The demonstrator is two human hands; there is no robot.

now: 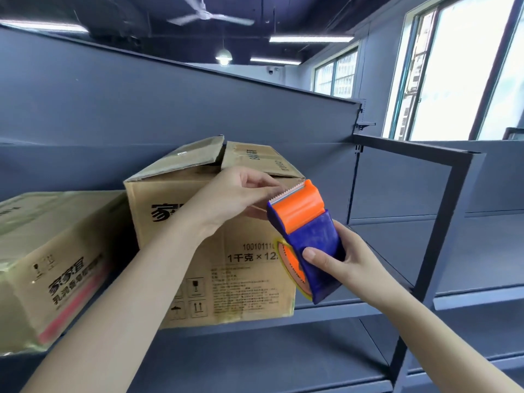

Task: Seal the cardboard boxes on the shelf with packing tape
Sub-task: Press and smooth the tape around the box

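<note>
A tall cardboard box (215, 268) stands on the grey shelf (255, 330), its top flaps loose and slightly raised. A lower cardboard box (51, 265) lies to its left. My right hand (343, 262) grips a blue and orange tape dispenser (306, 231) in front of the tall box's right side, with its toothed blade pointing up. My left hand (235, 197) reaches across the box front, and its fingertips pinch the tape end at the dispenser's blade.
A dark metal shelf frame (442, 222) rises to the right, with lower grey shelves (467, 296) behind it. The grey back panel (170, 109) stands behind the boxes. Windows (459, 66) are at the upper right.
</note>
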